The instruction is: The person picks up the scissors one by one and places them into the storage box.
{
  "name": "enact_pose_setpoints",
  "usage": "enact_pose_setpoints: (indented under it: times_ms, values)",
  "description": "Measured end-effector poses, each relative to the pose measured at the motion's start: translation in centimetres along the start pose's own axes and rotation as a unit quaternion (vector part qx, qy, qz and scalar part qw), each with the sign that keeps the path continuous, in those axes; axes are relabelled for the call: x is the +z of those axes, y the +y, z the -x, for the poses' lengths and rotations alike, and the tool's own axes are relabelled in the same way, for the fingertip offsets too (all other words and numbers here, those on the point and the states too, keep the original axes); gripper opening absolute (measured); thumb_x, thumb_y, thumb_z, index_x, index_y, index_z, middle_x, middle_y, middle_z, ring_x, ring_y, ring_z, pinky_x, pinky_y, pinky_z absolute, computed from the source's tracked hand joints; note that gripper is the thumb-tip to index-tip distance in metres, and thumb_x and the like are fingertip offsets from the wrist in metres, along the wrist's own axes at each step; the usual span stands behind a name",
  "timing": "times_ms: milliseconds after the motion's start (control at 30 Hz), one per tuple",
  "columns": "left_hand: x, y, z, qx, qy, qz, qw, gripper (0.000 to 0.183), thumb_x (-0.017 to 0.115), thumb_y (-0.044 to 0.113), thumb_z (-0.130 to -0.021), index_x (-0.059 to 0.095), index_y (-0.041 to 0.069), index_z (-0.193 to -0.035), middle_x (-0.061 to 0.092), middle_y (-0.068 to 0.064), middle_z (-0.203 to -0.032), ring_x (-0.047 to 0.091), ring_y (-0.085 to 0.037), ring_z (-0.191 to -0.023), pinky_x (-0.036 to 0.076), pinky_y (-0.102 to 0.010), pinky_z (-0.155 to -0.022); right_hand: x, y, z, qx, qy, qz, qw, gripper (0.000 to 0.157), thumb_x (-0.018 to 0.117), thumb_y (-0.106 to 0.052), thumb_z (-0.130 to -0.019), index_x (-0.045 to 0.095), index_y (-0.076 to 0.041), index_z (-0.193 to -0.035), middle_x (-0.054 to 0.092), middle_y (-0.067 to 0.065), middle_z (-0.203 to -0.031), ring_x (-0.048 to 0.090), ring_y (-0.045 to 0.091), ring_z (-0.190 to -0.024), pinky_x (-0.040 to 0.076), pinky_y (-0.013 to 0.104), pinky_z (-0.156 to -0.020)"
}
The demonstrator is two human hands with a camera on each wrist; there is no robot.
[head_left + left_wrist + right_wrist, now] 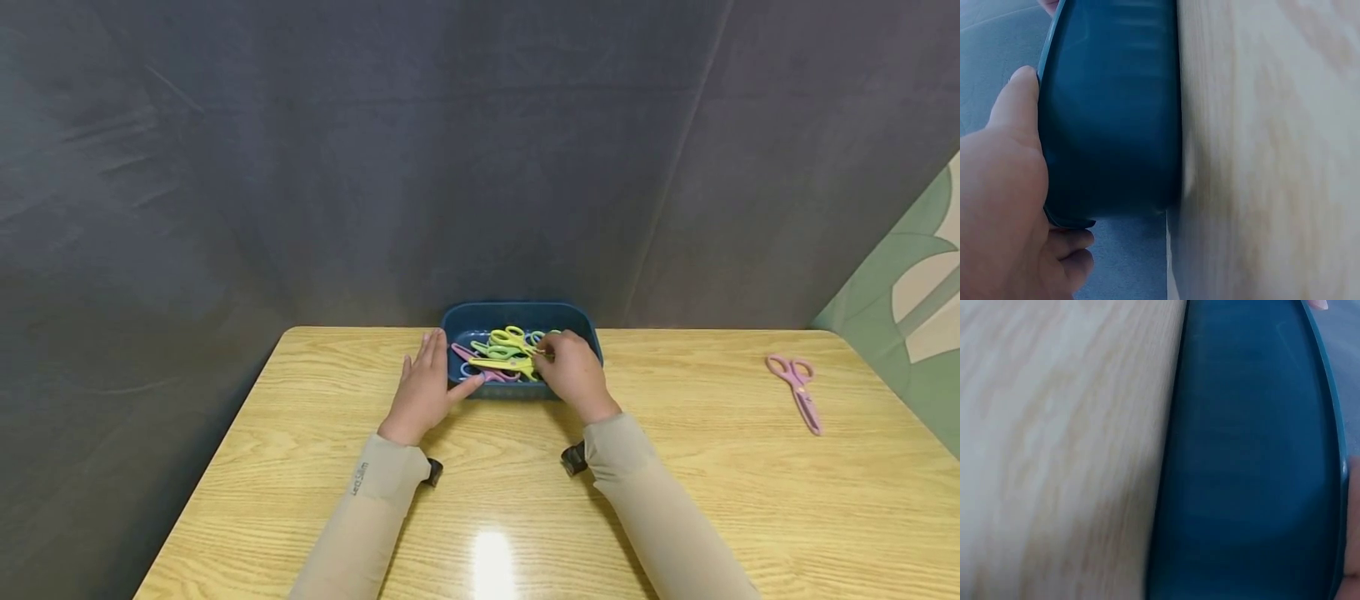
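Note:
A dark blue plastic bin [517, 390] stands at the table's far edge with several colourful scissors inside. My left hand [423, 387] is at its left end, thumb along the near rim and fingers along the outer left side. The left wrist view shows that thumb [1019, 103] against the rim. My right hand [576, 371] reaches over the bin's right part, bent fingertips pinching yellow scissors [498, 364]; the hand partly covers them. Around these lie green scissors [495, 350] and pink-purple scissors [461, 352], overlapping. The right wrist view shows mainly the bin's outer wall [1247, 450].
A pair of pink scissors [798, 387] lies apart on the wooden table [675, 400], far to the right. Behind the table hangs a dark grey cloth [450, 167]. A green leaf-patterned surface [915, 283] borders the right side.

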State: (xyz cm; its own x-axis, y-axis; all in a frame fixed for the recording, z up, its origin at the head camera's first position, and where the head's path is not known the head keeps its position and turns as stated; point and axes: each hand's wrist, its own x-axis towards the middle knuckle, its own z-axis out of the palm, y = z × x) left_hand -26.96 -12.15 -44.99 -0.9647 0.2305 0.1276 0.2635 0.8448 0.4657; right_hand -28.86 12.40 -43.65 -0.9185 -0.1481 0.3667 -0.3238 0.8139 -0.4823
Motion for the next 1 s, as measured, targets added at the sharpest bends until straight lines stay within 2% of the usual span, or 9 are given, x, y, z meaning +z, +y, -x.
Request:
enact_pose_setpoints:
  times_ms: [233,633,800,1000]
  values:
    - [0.1,-0.2,0.0,0.002,0.01,-0.011,0.9999,0.103,0.055,0.064,-0.096,0.009,-0.001,-0.161,0.011,-0.02,-0.168,0.007,-0.032,-0.156,0.009,-0.061,-0.121,0.1,0.3,0.0,-0.011,0.002,-0.032,0.999,0.025,0.074,-0.014,-0.093,0.072,0.002,-0.111,0.065,0.019,-0.102,0.062,0.034,-0.09,0.054,0.049,-0.079]
    - [0.1,0.1,0.2,0.0,0.008,-0.007,0.9999,0.103,0.055,0.064,-0.096,0.009,-0.001,-0.162,0.011,-0.019,-0.168,0.006,-0.031,-0.156,0.008,-0.061,-0.121,-0.8,1.1,1.3,-0.072,-0.017,-0.106,0.992,0.03,0.07,-0.009,-0.096,0.067,0.0,-0.125,0.06,0.017,-0.118,0.061,0.034,-0.105,0.054,0.049,-0.092]
    - [0.1,0.3,0.3,-0.001,0.011,-0.001,0.9999,0.103,0.057,0.062,-0.096,0.01,-0.002,-0.161,0.012,-0.02,-0.168,0.007,-0.032,-0.156,0.008,-0.061,-0.121,-1.7,1.6,1.9,-0.084,-0.037,-0.104,0.99,0.031,0.067,-0.01,-0.098,0.067,-0.002,-0.128,0.058,0.016,-0.123,0.058,0.035,-0.11,0.051,0.052,-0.091]
    - [0.1,0.3,0.4,-0.009,0.006,0.004,0.9999,0.103,0.057,0.061,-0.097,0.008,-0.001,-0.161,0.01,-0.019,-0.168,0.005,-0.031,-0.156,0.007,-0.059,-0.122,-3.0,2.5,2.2,-0.097,-0.057,-0.072,0.991,0.029,0.067,-0.01,-0.098,0.067,-0.001,-0.125,0.057,0.016,-0.125,0.055,0.038,-0.12,0.047,0.055,-0.098]
